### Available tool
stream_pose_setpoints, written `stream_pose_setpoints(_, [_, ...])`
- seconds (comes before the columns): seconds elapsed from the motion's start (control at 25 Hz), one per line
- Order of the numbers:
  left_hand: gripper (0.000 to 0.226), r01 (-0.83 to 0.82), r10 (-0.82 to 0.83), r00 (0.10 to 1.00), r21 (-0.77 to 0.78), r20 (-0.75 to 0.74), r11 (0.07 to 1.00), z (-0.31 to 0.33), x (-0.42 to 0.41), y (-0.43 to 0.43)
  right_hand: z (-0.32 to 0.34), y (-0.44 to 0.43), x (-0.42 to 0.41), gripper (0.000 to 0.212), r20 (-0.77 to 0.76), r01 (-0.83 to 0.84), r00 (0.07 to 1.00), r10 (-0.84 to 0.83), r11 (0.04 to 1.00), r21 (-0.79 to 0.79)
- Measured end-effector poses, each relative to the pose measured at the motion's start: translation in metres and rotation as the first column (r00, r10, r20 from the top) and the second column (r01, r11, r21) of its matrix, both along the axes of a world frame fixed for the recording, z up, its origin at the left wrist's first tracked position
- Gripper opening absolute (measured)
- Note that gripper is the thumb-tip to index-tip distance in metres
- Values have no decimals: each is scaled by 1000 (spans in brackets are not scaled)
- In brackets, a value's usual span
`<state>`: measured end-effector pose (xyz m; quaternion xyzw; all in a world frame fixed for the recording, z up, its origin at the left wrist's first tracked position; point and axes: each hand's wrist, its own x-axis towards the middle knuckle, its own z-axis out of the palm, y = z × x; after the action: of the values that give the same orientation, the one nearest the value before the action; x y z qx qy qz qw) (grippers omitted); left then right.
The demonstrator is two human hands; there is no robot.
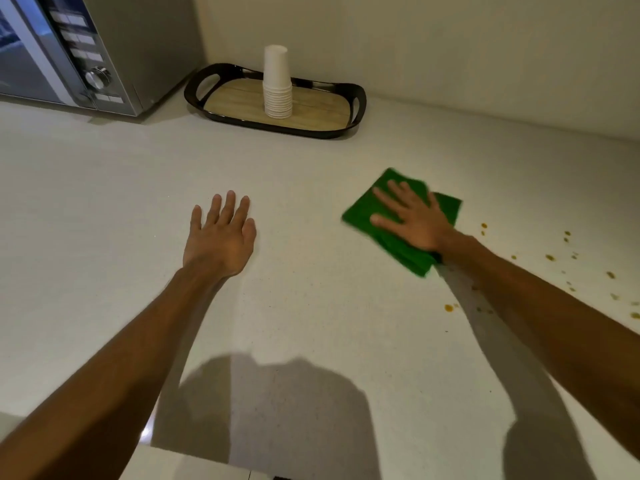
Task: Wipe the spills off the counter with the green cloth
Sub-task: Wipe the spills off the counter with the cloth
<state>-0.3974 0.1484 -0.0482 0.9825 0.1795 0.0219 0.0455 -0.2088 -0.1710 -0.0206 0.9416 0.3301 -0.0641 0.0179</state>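
Observation:
A folded green cloth (367,211) lies flat on the white counter (104,188), right of centre. My right hand (412,220) presses down on it with fingers spread, palm flat. Small yellow-brown spills (550,257) dot the counter to the right of the cloth, and one orange drop (449,308) sits beside my right forearm. My left hand (221,233) rests flat on the bare counter at centre, fingers together and extended, holding nothing.
A black tray (197,90) with a wooden base stands at the back against the wall, with a stack of white paper cups (277,84) on it. A silver microwave (104,46) fills the back left corner. The counter's front edge runs along the bottom left.

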Motion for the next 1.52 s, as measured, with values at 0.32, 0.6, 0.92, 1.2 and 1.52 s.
stream_pose_setpoints(0.32, [62, 13, -13, 1000, -8, -10, 1000, 0, -1, 0, -1, 76, -81, 88, -68, 94, 993, -92, 995, 22])
stream_pose_setpoints(0.6, [61, 58, -59, 997, 24, 44, 998, 14, 2, -10, 5, 49, -155, 79, -244, 18, 970, -3, 998, 56])
stream_pose_setpoints(0.92, [62, 220, -202, 971, -153, 124, 964, 14, 9, -57, 3, 4, -126, 73, -55, -480, 876, 479, 877, -2])
stream_pose_setpoints(1.2, [74, 172, -174, 985, -84, -17, 982, 7, 24, -73, -3, -46, 12, 91, -20, 459, 888, -459, 885, 75])
stream_pose_setpoints(1.52, [74, 157, -161, 984, -47, -74, 986, 7, 27, -75, -5, 3, -88, 84, -58, 96, 994, -92, 994, 59])
